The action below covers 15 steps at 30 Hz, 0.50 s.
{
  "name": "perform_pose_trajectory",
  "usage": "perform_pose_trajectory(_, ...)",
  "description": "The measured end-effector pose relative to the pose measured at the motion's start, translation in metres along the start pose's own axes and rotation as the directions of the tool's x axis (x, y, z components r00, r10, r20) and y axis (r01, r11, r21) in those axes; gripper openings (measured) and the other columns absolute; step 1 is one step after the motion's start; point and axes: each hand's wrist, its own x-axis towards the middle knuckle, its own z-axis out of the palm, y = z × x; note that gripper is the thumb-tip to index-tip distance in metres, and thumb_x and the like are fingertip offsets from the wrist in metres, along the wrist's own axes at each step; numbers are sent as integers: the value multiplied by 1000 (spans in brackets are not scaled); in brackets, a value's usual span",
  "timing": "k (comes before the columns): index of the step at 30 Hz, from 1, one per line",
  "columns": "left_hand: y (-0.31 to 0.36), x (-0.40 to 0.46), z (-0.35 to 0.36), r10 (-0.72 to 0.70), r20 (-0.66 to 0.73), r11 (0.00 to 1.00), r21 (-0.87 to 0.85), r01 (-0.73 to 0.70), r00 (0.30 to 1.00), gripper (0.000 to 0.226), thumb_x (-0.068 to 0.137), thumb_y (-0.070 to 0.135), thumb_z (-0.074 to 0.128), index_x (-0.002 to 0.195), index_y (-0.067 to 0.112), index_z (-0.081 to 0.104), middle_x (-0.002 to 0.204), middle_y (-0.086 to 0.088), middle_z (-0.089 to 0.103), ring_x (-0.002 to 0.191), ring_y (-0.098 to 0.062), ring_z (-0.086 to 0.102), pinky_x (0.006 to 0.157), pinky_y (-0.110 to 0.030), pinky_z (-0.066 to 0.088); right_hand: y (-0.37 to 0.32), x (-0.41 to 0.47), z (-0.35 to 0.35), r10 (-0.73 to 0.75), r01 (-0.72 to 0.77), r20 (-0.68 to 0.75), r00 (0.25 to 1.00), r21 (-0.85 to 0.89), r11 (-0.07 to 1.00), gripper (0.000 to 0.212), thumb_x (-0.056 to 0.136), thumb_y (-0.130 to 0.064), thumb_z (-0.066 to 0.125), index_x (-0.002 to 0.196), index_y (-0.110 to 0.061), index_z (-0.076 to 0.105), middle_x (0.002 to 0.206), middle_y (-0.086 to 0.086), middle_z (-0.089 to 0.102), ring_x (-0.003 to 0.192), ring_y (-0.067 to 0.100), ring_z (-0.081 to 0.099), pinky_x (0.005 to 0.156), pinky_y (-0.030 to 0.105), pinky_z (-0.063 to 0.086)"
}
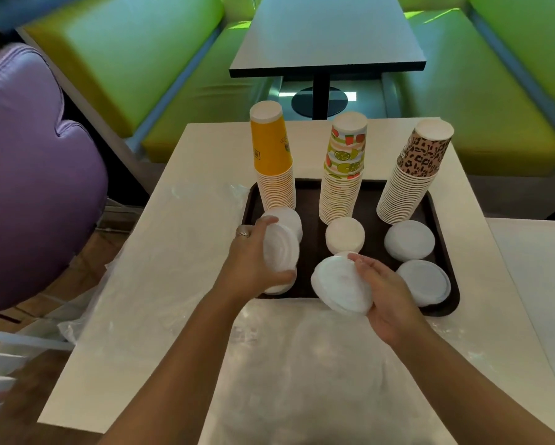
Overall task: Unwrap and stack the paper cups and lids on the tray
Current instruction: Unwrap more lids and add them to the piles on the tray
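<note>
Both hands grip lid bundles over the tray (449, 303): left hand (253, 261) clasps a lid stack (281, 252) on edge, right hand (382, 290) holds tilted lids (340, 284). Best to level each bundle, then lower it squarely beside the lid piles beyond the fingers.

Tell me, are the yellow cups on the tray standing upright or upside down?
Upside down. The yellow cup stack shows a closed white base on top, and the rolled rims point down toward the tray.
</note>
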Motion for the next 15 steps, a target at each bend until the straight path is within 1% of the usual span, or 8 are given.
perform_pose_trajectory(2, -10, 7, 5, -77, -7, 991, 114, 77, 997, 100, 66, 34, 83, 145, 29, 22, 141, -9, 30, 127, -27, 37, 99, -39, 40, 0, 3, -2, -11, 11, -17, 1000, -15, 1000, 15, 97, -14, 49, 101, -21, 62, 109, -2, 58, 96, 15, 55, 70, 31, 51)
perform_pose_trajectory(4, -18, 14, 12, -112, 11, 982, 154, 109, 994, 103, 66, 34, 83, 146, 26, 19, 142, -11, 29, 128, -29, 34, 99, -40, 40, 0, 7, -4, -18, 17, -13, 1000, -34, 999, 19, 96, -12, 50, 111, -20, 59, 117, 1, 55, 104, 21, 53, 70, 34, 51)
perform_pose_trajectory(6, -22, 18, 19, -116, 48, 978, 182, 105, 992, 104, 67, 36, 82, 147, 24, 17, 144, -11, 28, 130, -29, 32, 100, -40, 39, -1, 10, -4, -32, 31, -28, 999, -50, 998, 22, 96, -11, 49, 115, -19, 58, 124, 3, 52, 109, 23, 50, 70, 36, 52)
perform_pose_trajectory(10, -26, 21, 30, -83, 79, 969, 240, 62, 993, 103, 70, 41, 79, 148, 20, 16, 148, -9, 26, 132, -28, 30, 102, -40, 38, -2, 17, -7, -40, 37, -58, 997, -61, 997, 25, 97, -10, 48, 119, -17, 57, 129, 5, 50, 112, 25, 49, 78, 42, 51)
perform_pose_trajectory(15, -32, 22, 38, -72, 78, 970, 239, 52, 994, 102, 70, 39, 80, 148, 20, 17, 149, -8, 24, 133, -27, 29, 104, -40, 38, 0, 24, -8, -37, 36, -77, 996, -7, 999, 26, 97, -7, 46, 119, -15, 57, 131, 7, 51, 113, 25, 49, 73, 34, 51)
